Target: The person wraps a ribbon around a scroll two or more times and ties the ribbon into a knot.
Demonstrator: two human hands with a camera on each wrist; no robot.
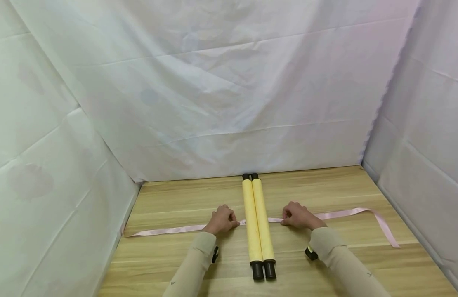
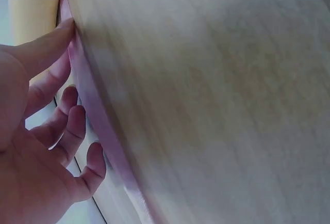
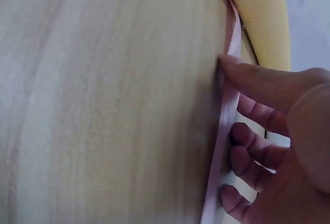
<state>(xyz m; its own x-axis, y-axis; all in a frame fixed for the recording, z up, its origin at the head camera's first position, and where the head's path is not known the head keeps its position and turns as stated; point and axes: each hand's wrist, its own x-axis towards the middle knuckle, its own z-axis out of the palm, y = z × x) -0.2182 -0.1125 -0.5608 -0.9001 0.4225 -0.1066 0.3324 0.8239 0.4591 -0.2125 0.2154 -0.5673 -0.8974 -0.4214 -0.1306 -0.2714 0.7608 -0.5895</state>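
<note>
Two yellow tubes with black end caps (image 1: 256,222) lie side by side on the table, pointing away from me. A pink ribbon (image 1: 169,230) runs crosswise beneath them and stretches out to both sides. Just left of the tubes, my left hand (image 1: 222,220) pinches the ribbon between thumb and index finger; the left wrist view shows its other fingers loosely curled beside the ribbon (image 2: 98,100). On the opposite side my right hand (image 1: 298,215) pinches the ribbon (image 3: 225,115) the same way, a little further from the tubes. The stretch of ribbon under the tubes is hidden.
The wood-grain table (image 1: 169,264) is bounded by white cloth at the back (image 1: 229,103) and on both sides. Toward the right edge the ribbon's free end bends toward me; its left end reaches the left cloth wall (image 1: 62,165).
</note>
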